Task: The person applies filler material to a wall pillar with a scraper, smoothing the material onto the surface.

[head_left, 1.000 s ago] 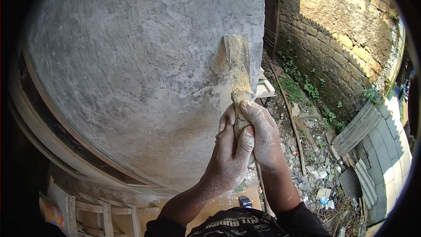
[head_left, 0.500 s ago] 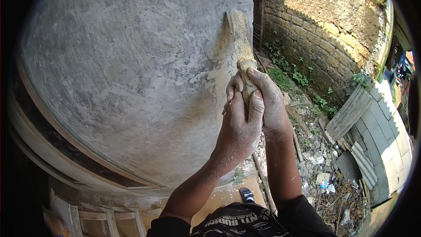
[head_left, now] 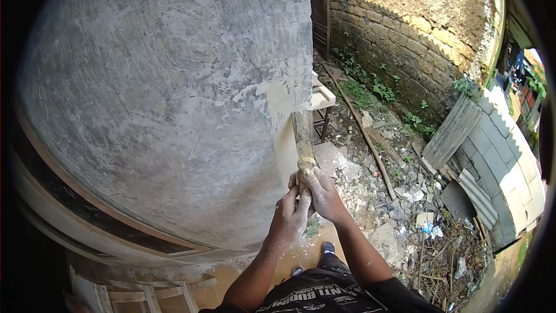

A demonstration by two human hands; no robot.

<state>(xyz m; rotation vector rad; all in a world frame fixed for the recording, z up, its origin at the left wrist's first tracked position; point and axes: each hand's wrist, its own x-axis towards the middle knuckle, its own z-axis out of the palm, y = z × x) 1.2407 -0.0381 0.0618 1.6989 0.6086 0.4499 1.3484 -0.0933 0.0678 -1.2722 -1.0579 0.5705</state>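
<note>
Both my hands are closed together round the handle of a putty knife (head_left: 303,136). My left hand (head_left: 289,217) wraps it from the left, and my right hand (head_left: 325,198) grips from the right with its thumb along the handle. White dust coats the fingers, which hide most of the handle. The blade, crusted with plaster, points away from me and lies against or close to the grey plastered wall (head_left: 168,87), near its right-hand edge. A smooth, pale strip of filler (head_left: 279,104) runs down the wall beside the blade.
Right of the wall corner stands a white-topped stand (head_left: 322,99). Rubble and litter (head_left: 399,237) cover the ground there, with a long wooden pole (head_left: 365,136). Beyond rises a block wall (head_left: 399,40). A wooden frame (head_left: 152,299) lies at lower left, below a window frame (head_left: 116,220).
Both hands have drawn the putty knife down the wall, nearer my body. Pale filler now shows above the blade where the tool was. The view has shifted slightly.
</note>
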